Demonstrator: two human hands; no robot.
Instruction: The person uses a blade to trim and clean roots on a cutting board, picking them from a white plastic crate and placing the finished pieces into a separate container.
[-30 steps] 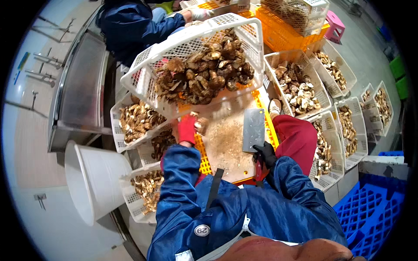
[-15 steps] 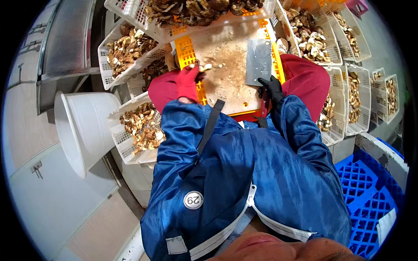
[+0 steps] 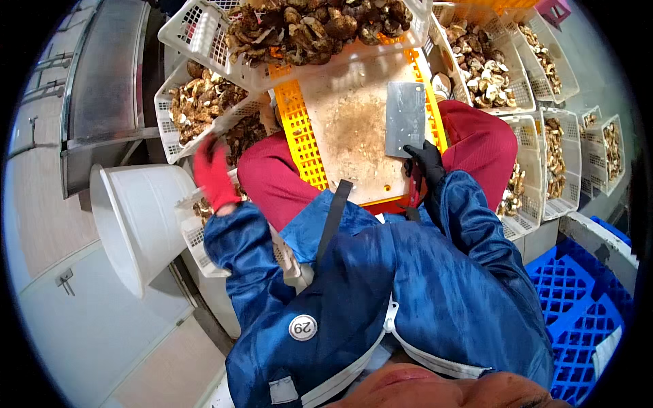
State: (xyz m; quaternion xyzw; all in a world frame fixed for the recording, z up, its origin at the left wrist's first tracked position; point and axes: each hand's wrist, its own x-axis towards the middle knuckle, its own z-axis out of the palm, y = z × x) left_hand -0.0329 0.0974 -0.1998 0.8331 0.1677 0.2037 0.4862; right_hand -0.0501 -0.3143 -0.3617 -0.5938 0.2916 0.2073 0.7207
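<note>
My right hand (image 3: pixel 427 163), in a black glove, is closed around the handle of a cleaver (image 3: pixel 405 117). The broad grey blade lies over the right side of a pale, stained cutting board (image 3: pixel 354 88), which rests on a yellow plastic crate (image 3: pixel 299 129) between my knees. Off to the left, my left hand (image 3: pixel 214 175) in a red glove is raised beside my knee, above a white basket of cut mushrooms (image 3: pixel 202 211). Motion smears its fingers, and whether anything is in them I cannot make out. Small crumbs are scattered on the board.
A white basket of brown mushrooms (image 3: pixel 313 30) overhangs the board's far end. More baskets of mushrooms (image 3: pixel 204 98) stand at left, and several line the right (image 3: pixel 486 64). A white bucket (image 3: pixel 139 217) is at far left; blue crates (image 3: pixel 571 299) sit at lower right.
My left hand has swung left, away from the board to the baskets. The mushroom pieces near it are no longer on the board. My right hand still grips the cleaver in about the same place.
</note>
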